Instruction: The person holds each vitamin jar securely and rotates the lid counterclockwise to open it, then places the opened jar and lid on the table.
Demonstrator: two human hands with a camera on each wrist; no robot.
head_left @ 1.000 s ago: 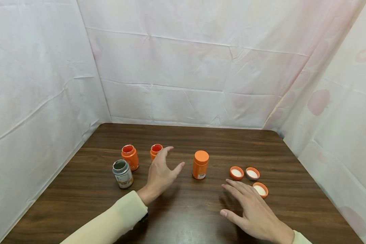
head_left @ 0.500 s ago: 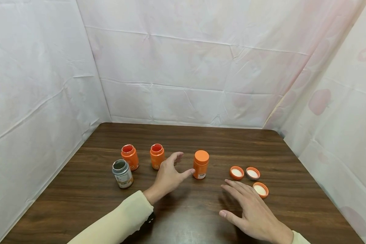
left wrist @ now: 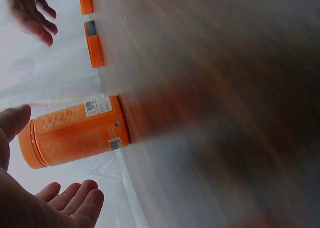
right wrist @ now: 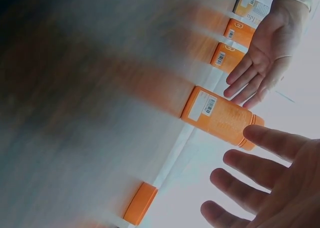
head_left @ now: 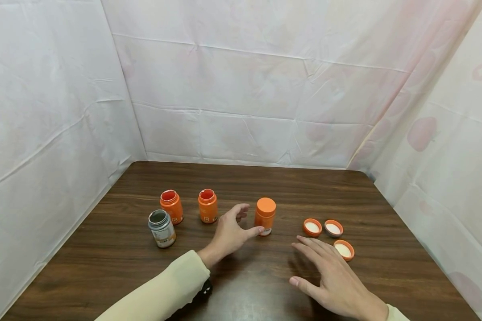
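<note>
An orange jar (head_left: 265, 215) with its orange lid on stands upright mid-table. My left hand (head_left: 230, 232) is just to its left, thumb and fingers spread apart around a gap; the left wrist view shows the jar (left wrist: 77, 131) between thumb and fingers, with nothing gripped. In the head view the thumb overlaps the jar's lower part; contact cannot be told. My right hand (head_left: 331, 276) hovers with fingers loosely extended, holding nothing, nearest to three upturned lids: one orange lid (head_left: 312, 227), one grey-sided lid (head_left: 334, 228) and another orange lid (head_left: 343, 250) partly behind the hand.
Three uncapped jars stand at the left: an orange jar (head_left: 207, 206), a second orange jar (head_left: 171, 207) and a grey jar (head_left: 162, 228). The dark wooden table (head_left: 241, 178) is bordered by white sheeting (head_left: 241, 89) at the back and sides.
My left hand has moved right, away from the nearer open orange jar and up to the lidded one. The right hand has stayed nearly still, and the jars and lids stand where they were.
</note>
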